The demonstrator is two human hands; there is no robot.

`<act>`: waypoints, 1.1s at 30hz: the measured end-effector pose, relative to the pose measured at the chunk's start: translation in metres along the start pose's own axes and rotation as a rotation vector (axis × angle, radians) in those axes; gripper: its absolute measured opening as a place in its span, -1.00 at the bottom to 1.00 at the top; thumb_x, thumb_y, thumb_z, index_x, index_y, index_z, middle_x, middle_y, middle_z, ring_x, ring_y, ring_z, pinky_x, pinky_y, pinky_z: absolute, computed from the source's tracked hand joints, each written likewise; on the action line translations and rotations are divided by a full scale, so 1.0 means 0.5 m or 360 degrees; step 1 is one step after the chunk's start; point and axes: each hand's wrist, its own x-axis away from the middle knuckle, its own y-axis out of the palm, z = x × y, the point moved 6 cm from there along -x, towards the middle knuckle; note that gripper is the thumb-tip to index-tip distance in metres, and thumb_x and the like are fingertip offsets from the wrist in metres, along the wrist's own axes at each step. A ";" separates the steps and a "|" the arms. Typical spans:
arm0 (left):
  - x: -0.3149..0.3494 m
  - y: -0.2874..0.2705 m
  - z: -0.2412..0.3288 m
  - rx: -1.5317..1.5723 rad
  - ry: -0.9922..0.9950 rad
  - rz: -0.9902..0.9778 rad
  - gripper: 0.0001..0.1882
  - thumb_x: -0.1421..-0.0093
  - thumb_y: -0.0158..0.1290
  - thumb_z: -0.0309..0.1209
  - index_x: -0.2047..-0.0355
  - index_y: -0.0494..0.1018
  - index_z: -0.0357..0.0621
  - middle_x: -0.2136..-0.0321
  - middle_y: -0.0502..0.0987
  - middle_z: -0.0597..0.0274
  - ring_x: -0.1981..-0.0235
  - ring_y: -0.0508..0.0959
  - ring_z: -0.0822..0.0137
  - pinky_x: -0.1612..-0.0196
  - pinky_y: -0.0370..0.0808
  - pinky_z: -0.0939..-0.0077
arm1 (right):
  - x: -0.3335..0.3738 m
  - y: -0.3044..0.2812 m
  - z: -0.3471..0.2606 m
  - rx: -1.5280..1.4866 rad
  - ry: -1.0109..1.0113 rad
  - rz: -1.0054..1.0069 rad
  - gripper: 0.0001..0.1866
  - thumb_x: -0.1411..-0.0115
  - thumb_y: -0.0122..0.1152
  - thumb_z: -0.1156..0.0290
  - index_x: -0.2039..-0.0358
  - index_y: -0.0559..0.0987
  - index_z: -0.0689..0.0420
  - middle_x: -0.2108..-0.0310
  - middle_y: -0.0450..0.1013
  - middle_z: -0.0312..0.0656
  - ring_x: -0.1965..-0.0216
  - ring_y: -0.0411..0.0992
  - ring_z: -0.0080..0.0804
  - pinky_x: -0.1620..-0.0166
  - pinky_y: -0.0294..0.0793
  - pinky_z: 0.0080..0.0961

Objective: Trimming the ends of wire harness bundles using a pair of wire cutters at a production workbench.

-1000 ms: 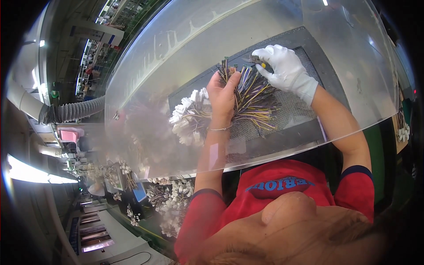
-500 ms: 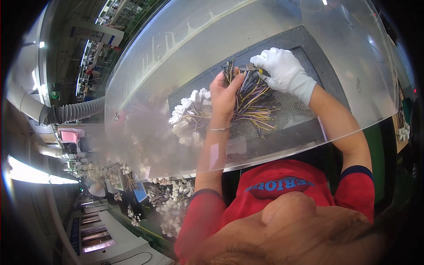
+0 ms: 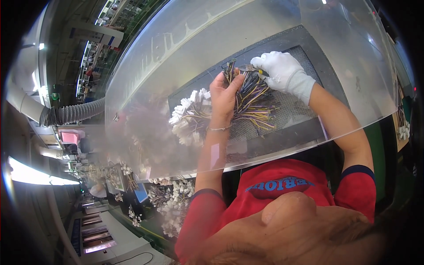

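Observation:
Beneath a clear plastic hood, my bare left hand (image 3: 225, 90) is closed round part of a wire bundle (image 3: 251, 99) with black, yellow and purple strands. Dark wire ends poke up past its thumb and fingers. White connectors (image 3: 192, 112) at the bundle's other end spread out left of my wrist. My right hand (image 3: 278, 70), in a white glove, grips a small pair of pliers (image 3: 251, 68) with a bit of yellow at the handle. The metal jaws point left, close to my left thumb and the wire ends. Whether they touch a wire is too small to tell.
The clear hood (image 3: 176, 53) arches over the work, its front edge crossing above my forearms. Below the bundle lies a dark mesh grille (image 3: 287, 112) in a grey frame. More wire bundles with white connectors (image 3: 174, 207) sit at lower left. A ribbed hose (image 3: 84, 110) runs at far left.
My right hand and the pliers have shifted very slightly, with the fingers a touch lower. My left hand stays in place on the wires.

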 end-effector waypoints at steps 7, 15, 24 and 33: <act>-0.001 -0.002 0.000 0.0088 -0.0092 0.0008 -0.79 -0.14 0.15 -0.56 0.19 0.48 -0.28 0.39 0.52 0.36 0.46 0.46 0.57 0.36 0.41 0.71 | -0.002 0.013 0.002 -0.0099 0.0072 -0.0025 -0.72 -0.07 0.13 0.38 0.15 0.45 -0.01 0.26 0.48 -0.15 0.16 0.46 -0.13 0.11 0.47 -0.24; -0.008 -0.009 0.001 0.0066 -0.0169 0.0008 -0.77 -0.16 0.09 -0.57 0.15 0.46 -0.31 0.36 0.54 0.29 0.40 0.51 0.53 0.29 0.48 0.65 | 0.005 -0.005 0.020 -0.0184 0.0054 0.0345 -0.72 -0.10 0.15 0.31 0.15 0.48 0.03 0.27 0.48 -0.14 0.19 0.45 -0.11 0.14 0.45 -0.26; -0.012 -0.022 -0.004 0.0254 -0.0217 0.0072 -0.79 -0.17 0.03 -0.58 0.16 0.45 -0.31 0.34 0.54 0.26 0.35 0.53 0.50 0.26 0.47 0.64 | 0.007 -0.013 0.013 -0.0155 -0.0086 0.0530 -0.67 -0.03 0.23 0.34 0.15 0.49 0.04 0.34 0.46 -0.16 0.24 0.43 -0.14 0.18 0.45 -0.25; -0.011 -0.014 -0.005 0.0092 -0.0191 0.0056 -0.80 -0.20 0.04 -0.52 0.16 0.44 -0.27 0.39 0.54 0.25 0.45 0.50 0.51 0.35 0.45 0.66 | 0.011 -0.018 0.003 -0.0134 -0.0167 0.0539 -0.68 -0.01 0.23 0.31 0.18 0.50 0.01 0.37 0.44 -0.15 0.26 0.42 -0.11 0.21 0.44 -0.23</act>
